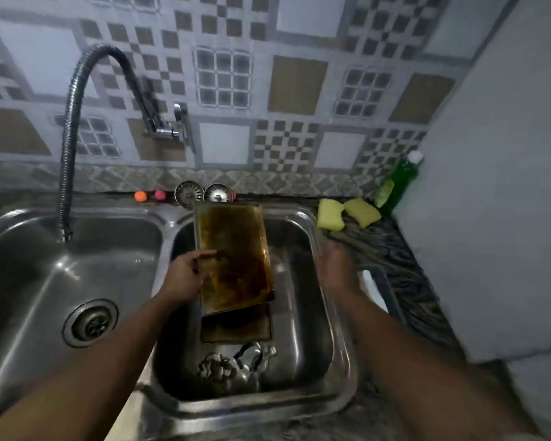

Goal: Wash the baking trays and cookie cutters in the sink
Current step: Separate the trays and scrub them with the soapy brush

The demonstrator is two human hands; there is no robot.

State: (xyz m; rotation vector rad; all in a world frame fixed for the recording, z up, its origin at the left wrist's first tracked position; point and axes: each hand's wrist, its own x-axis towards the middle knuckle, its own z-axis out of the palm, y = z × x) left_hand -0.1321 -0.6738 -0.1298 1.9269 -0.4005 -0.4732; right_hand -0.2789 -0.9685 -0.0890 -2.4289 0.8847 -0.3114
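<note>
A greasy brown baking tray leans tilted in the right sink basin, its far end propped on the basin's back rim. My left hand grips its left edge. A second dark tray lies flat beneath it. Several metal cookie cutters sit at the near end of the same basin. My right hand is blurred above the basin's right rim, fingers apart and holding nothing.
The flexible faucet hangs over the left basin, no water visible. Two yellow sponges and a green dish soap bottle are on the right counter. Two sink strainers and small coloured balls line the back ledge.
</note>
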